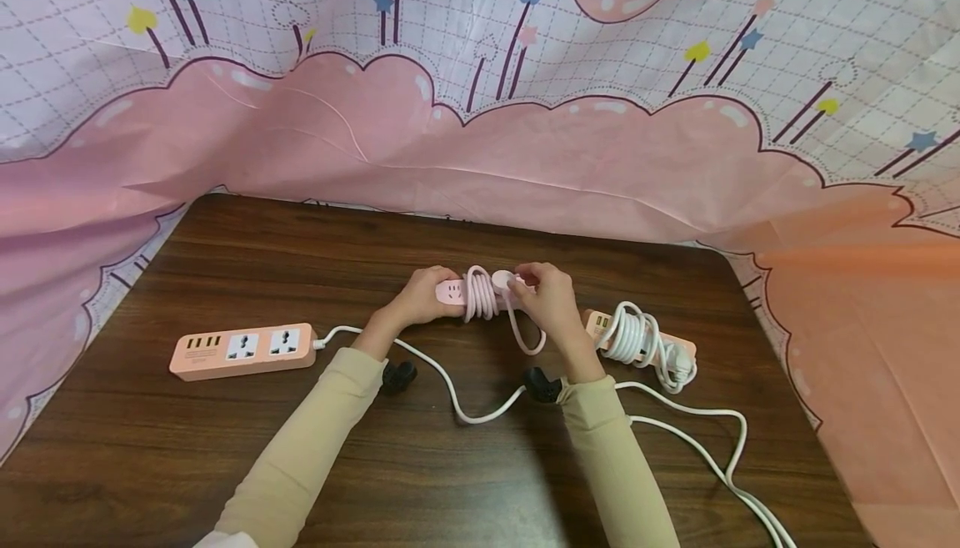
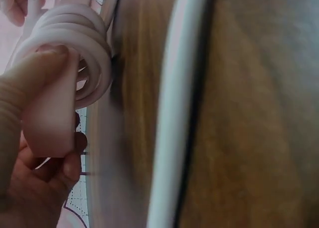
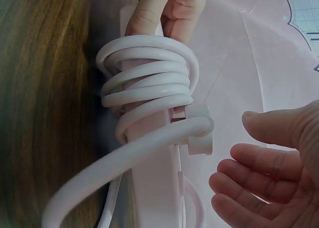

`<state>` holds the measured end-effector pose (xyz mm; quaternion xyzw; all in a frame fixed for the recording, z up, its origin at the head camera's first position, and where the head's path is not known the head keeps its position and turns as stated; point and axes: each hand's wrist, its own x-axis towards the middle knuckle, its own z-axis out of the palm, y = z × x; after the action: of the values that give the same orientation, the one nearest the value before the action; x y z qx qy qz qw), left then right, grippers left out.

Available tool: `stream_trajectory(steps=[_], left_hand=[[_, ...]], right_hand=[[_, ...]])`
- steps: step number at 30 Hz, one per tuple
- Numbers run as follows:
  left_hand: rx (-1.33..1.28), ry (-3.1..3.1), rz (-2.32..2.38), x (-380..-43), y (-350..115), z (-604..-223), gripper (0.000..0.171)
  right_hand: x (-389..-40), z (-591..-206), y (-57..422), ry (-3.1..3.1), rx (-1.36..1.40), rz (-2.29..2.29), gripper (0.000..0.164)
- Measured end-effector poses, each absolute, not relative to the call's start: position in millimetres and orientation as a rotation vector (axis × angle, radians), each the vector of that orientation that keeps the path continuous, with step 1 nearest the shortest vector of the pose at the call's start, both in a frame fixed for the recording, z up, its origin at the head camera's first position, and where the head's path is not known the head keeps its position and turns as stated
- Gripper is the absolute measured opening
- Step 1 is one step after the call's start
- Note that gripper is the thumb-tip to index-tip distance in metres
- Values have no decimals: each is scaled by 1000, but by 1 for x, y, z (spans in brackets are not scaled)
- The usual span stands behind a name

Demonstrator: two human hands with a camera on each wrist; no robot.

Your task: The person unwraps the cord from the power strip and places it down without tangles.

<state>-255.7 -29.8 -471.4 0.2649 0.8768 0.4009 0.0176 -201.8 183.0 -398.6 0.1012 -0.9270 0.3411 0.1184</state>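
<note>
A pink power strip has its pale pink cord wound round its middle in several loops. My left hand grips its left end, thumb on one side and fingers curled on the other. A round plug stands at the socket face beside the loops, a bit of prong showing between it and the strip. From the plug, the cord bends across the strip and hangs in a loose loop. My right hand is beside the plug, thumb and fingers spread apart, with a gap to it in the right wrist view.
An orange power strip lies at the left, its white cord running under both forearms to the right front. Another orange strip, wrapped in white cord, lies right of my right hand. A pink patterned curtain surrounds the wooden table.
</note>
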Motion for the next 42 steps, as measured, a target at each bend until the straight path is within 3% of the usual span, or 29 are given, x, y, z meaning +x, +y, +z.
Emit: stream_trajectory(steps=[16, 31, 42], left_hand=[[994, 2758, 1559, -229, -38, -443, 48], [1306, 2738, 1784, -191, -54, -386, 45], [1425, 2726, 1813, -184, -56, -375, 46]], right_hand=[[-180, -376, 182, -2569, 345, 1021, 24], [-148, -323, 165, -2574, 513, 773, 41], [-137, -304, 157, -2645, 564, 707, 43]])
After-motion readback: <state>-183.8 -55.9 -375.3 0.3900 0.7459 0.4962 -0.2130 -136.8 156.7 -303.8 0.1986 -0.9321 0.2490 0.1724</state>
